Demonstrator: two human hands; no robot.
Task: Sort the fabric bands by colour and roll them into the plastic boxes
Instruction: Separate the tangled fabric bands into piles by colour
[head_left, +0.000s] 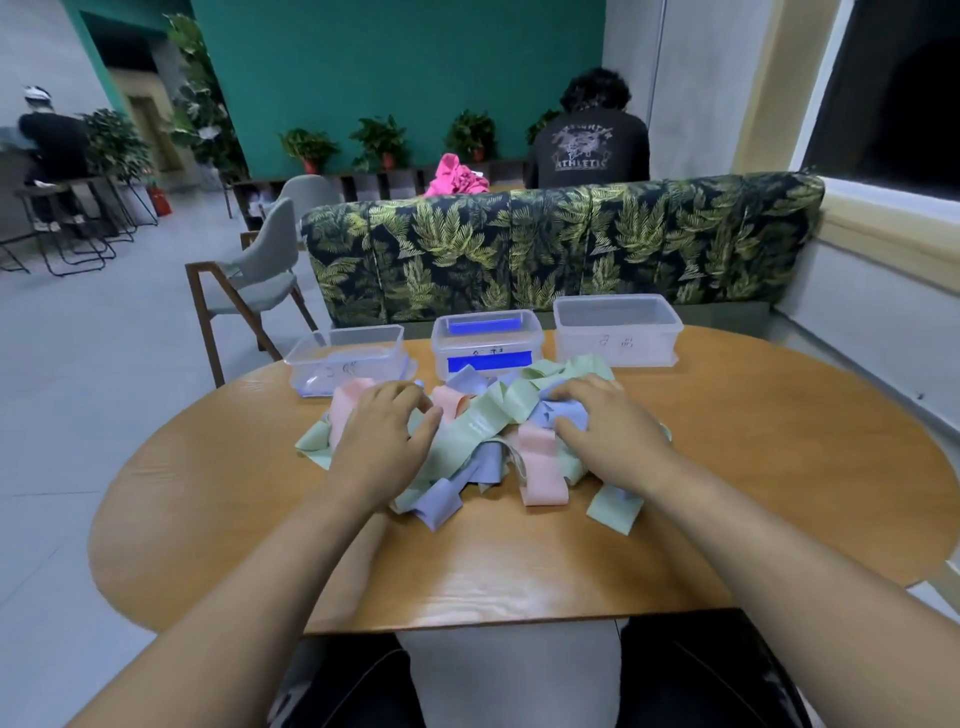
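Fingers curled, palms down, on bands

The heap of bands fills the middle of the table. The left hand rests on it and the right hand bunches a lilac piece, so nothing passes there. Bare wood runs wide on both sides and along the near edge. At the far edge the left box, middle box and right box stand in a row with narrow gaps (bands lap the middle one's front wall). All three tops lie uncovered from above. Behind them the sofa back rises like a wall.
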